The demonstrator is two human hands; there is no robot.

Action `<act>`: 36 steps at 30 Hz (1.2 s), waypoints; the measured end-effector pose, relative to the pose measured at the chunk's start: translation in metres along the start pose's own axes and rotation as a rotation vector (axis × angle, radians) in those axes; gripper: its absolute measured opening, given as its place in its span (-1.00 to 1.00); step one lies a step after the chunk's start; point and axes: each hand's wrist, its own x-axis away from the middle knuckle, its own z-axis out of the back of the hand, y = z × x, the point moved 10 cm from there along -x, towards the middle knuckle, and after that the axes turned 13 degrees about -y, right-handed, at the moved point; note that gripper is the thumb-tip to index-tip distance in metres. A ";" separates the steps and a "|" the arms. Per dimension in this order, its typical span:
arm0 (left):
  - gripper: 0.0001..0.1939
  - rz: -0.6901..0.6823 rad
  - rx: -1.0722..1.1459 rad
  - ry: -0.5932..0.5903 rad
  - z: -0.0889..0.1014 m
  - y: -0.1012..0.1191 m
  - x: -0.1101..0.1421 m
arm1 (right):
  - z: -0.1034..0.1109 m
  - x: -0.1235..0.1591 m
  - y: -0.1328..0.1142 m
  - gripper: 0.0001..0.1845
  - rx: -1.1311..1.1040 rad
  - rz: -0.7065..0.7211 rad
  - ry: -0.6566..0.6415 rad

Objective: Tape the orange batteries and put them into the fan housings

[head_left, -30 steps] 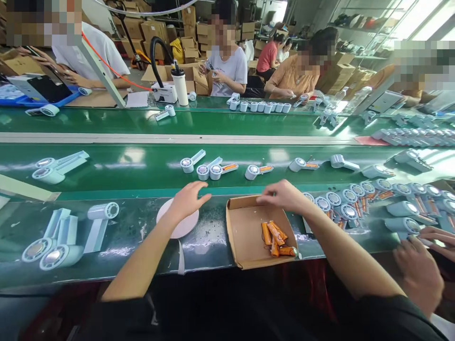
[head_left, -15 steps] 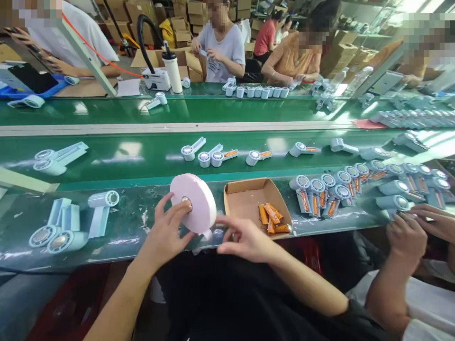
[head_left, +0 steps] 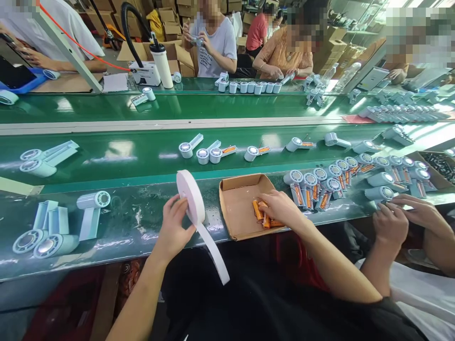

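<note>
My left hand (head_left: 174,225) grips a roll of white tape (head_left: 192,196), held upright above the bench's front edge. A loose strip (head_left: 215,253) hangs from the roll down over my lap. My right hand (head_left: 280,207) reaches into a shallow cardboard tray (head_left: 236,203), its fingers closed over one of several orange batteries (head_left: 266,220); the fingertips are partly hidden. Left of the roll, light-blue handheld fan bodies (head_left: 93,213) with open handles lie on the bench. Right of the tray stand rows of fan bodies (head_left: 309,182) with orange batteries in their handles.
Behind the bench runs a green conveyor belt (head_left: 142,151) carrying spaced-out fan bodies (head_left: 215,154). At the right, a co-worker's hands (head_left: 394,220) work on a fan. Other people sit across the line. A white cylinder and hose machine (head_left: 145,73) stands on the far side.
My right hand has moved from beside the tape roll into the tray, onto the batteries. The roll has turned more edge-on, and a longer strip of tape now hangs from it.
</note>
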 end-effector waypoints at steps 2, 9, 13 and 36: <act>-0.43 -0.050 -0.040 -0.013 -0.005 0.011 -0.001 | 0.013 0.005 0.007 -0.72 -0.229 0.084 0.103; -0.40 -0.080 -0.062 -0.085 -0.020 0.025 -0.004 | 0.009 -0.001 -0.017 -0.57 -0.244 0.223 0.154; -0.40 -0.103 -0.069 -0.094 -0.025 0.031 -0.007 | -0.030 -0.041 -0.047 -0.60 0.000 0.240 -0.022; -0.30 -0.142 -0.372 -0.051 -0.007 0.052 -0.008 | 0.019 0.004 -0.047 -0.45 -1.081 0.168 0.391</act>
